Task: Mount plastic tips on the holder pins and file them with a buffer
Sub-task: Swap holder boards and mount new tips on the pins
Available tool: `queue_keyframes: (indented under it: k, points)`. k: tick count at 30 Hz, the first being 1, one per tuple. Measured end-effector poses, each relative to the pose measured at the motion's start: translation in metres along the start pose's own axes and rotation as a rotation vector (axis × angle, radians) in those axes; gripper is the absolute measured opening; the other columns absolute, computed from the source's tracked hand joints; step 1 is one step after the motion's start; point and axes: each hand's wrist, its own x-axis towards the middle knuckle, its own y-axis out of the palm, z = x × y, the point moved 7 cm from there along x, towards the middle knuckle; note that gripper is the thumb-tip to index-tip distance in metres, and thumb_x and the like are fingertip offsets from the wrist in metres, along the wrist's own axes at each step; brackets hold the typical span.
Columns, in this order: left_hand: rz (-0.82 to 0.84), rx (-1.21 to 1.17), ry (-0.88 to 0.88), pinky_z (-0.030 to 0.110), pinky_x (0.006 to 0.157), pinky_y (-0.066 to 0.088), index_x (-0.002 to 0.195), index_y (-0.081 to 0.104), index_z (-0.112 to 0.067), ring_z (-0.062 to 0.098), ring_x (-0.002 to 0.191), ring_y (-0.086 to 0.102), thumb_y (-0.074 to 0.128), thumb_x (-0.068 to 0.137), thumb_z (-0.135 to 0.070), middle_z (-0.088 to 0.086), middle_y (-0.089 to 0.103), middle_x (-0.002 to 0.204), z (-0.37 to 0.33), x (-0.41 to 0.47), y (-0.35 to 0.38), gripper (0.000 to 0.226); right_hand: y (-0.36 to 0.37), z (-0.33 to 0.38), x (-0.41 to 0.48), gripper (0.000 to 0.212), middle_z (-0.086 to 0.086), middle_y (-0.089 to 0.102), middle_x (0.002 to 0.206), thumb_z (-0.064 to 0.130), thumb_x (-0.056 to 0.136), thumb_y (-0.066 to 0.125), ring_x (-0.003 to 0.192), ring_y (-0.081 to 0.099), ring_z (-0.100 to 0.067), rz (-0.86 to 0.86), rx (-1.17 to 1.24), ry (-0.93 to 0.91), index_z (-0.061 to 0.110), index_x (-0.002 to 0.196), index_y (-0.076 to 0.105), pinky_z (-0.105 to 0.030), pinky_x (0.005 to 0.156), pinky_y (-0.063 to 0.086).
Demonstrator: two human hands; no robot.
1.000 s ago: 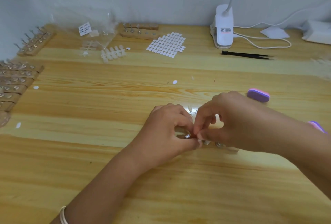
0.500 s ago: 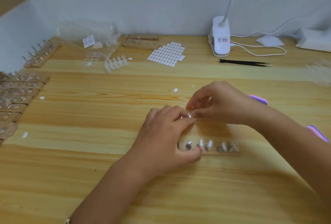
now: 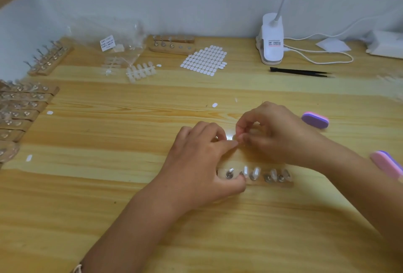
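Note:
A wooden holder (image 3: 287, 182) lies at the table's middle front, with a row of metal pins; several carry clear plastic tips (image 3: 254, 173), and the left pin (image 3: 229, 174) is bare. My left hand (image 3: 196, 168) rests its thumb on the holder's front while its fingers pinch a small clear tip strip (image 3: 229, 137) just behind it. My right hand (image 3: 277, 135) meets it there, thumb and forefinger closed on a plastic tip (image 3: 235, 138) at the strip's end. A purple and pink buffer (image 3: 315, 120) lies right of my right hand, untouched.
A second pink buffer (image 3: 387, 163) sits at the right edge. Filled holders (image 3: 24, 107) line the left edge. At the back lie a tip rack (image 3: 141, 71), an adhesive tab sheet (image 3: 205, 60), a plastic bag (image 3: 113, 41), a lamp base (image 3: 272, 39) and black tweezers (image 3: 298, 72).
Both hands lifted off the holder and moved behind it, uncovering the row of pins and tips. In the last half second they stayed pinched together at the clear strip.

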Motion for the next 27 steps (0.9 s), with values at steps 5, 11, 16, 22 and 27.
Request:
queue_keyframes:
  k: [5, 11, 16, 22, 27]
  points:
    - [0.005, -0.036, 0.0, 0.024, 0.104, 0.02, 0.127, 0.061, -0.037, -0.001, 0.112, 0.032, 0.066, 0.073, -0.063, -0.019, 0.045, 0.114, 0.003, -0.001, -0.001, 0.061, -0.055, 0.022, -0.015, 0.02, 0.018, 0.068, 0.079, 0.019, 0.087, 0.071, 0.083, 0.057, 0.011, -0.196, 0.171, -0.09, 0.035, 0.077, 0.065, -0.006, 0.07, 0.041]
    - [0.154, -0.32, -0.01, 0.037, 0.109, 0.032, 0.122, 0.056, -0.048, -0.005, 0.115, 0.044, 0.076, 0.062, -0.055, -0.025, 0.053, 0.114, 0.021, 0.003, -0.005, 0.064, -0.019, 0.032, -0.035, 0.008, 0.011, 0.07, 0.073, 0.021, 0.078, 0.077, 0.07, 0.06, -0.013, 0.101, 0.379, -0.045, 0.027, 0.075, 0.073, -0.027, 0.069, 0.047]
    - [0.149, -0.474, 0.025, 0.045, 0.101, 0.04, 0.093, 0.074, -0.038, 0.004, 0.105, 0.056, 0.082, 0.064, -0.037, -0.019, 0.062, 0.101, 0.022, 0.004, -0.002, 0.03, 0.005, 0.02, -0.036, 0.014, 0.005, 0.073, 0.075, 0.015, 0.082, 0.079, 0.066, 0.06, -0.02, 0.12, 0.447, 0.074, 0.029, 0.081, 0.078, -0.028, 0.061, 0.049]
    - [0.126, -0.595, 0.026, 0.038, 0.089, 0.046, 0.079, 0.079, -0.019, 0.01, 0.092, 0.061, 0.088, 0.067, -0.02, -0.009, 0.071, 0.084, 0.021, 0.006, 0.003, 0.014, 0.009, 0.022, -0.035, 0.018, 0.005, 0.074, 0.077, 0.02, 0.081, 0.08, 0.073, 0.062, -0.037, 0.128, 0.462, 0.096, 0.037, 0.079, 0.078, -0.056, 0.071, 0.051]
    - [0.125, -0.611, 0.04, 0.033, 0.083, 0.046, 0.076, 0.079, -0.016, 0.012, 0.087, 0.061, 0.089, 0.066, -0.018, -0.008, 0.071, 0.08, 0.021, 0.007, 0.004, 0.014, 0.013, 0.02, -0.035, 0.016, -0.002, 0.071, 0.07, 0.014, 0.08, 0.08, 0.06, 0.051, -0.029, 0.153, 0.58, 0.128, 0.029, 0.075, 0.08, -0.04, 0.054, 0.042]
